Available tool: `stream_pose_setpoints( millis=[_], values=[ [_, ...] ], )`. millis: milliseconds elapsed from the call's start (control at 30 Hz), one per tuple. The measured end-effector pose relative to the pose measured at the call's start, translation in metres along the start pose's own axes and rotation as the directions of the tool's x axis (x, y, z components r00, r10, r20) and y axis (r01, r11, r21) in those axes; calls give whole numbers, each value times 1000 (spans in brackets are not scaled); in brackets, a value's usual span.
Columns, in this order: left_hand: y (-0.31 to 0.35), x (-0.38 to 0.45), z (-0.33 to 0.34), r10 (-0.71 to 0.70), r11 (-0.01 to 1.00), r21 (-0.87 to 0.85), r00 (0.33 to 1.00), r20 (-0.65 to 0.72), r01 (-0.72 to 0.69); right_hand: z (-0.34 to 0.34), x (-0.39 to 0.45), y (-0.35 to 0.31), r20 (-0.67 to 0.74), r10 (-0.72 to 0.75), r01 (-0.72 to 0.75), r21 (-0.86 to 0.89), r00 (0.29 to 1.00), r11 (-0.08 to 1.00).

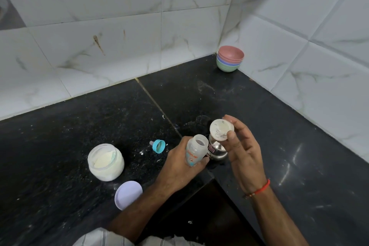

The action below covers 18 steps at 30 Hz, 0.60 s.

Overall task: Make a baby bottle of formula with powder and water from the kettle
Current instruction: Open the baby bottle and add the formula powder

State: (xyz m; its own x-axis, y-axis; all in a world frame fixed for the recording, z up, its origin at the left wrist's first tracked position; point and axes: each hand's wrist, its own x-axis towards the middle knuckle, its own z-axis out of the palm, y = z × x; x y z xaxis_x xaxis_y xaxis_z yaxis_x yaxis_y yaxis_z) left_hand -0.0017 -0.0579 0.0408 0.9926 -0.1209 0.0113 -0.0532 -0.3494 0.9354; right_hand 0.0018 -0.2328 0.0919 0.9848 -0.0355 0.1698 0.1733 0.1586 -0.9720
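- Baby bottle (pixel 194 151), lower centre, gripped upright, mouth open, by left hand (pixel 179 164) fingers for filling.
- Right hand (pixel 242 152) fingers pinching small white cap (pixel 219 130) above steel vessel (pixel 216 151), clear of bottle mouth.

The bottle (pixel 194 151) sits in the left hand (pixel 180 163), with a metal pot (pixel 216 150) on the surface (pixel 79 126) just behind it and below the right hand (pixel 242 152), which holds a small round cap (pixel 220 130). Left of the left hand lies the teat ring (pixel 158 146), farther left the open powder jar (pixel 105 162), its lid (pixel 128 194) nearer the person. Stacked bowls (pixel 230 58) stand far behind the right hand in the corner.
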Motion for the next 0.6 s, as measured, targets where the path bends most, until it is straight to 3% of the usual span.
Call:
stream_pose_setpoints(
  millis=[133, 333, 467, 600],
  values=[
    [-1, -1, 0, 12, 1000, 14, 1000, -3, -12, 1, 0, -2, 23, 1, 0, -32, 1000, 999],
    [-2, -1, 1, 26, 1000, 12, 1000, 0, -26, 1, 2, -2, 169, -63, 77, -75, 984, 994],
    [-2, -1, 1, 30, 999, 25, 1000, -6, -30, 4, 2, -6, 106, -181, 193, -125, 978, 973],
    [-3, -2, 1, 29, 999, 31, 1000, 3, -29, 3, 6, -6, 219, -118, 184, -308, 968, 933]
  ],
)
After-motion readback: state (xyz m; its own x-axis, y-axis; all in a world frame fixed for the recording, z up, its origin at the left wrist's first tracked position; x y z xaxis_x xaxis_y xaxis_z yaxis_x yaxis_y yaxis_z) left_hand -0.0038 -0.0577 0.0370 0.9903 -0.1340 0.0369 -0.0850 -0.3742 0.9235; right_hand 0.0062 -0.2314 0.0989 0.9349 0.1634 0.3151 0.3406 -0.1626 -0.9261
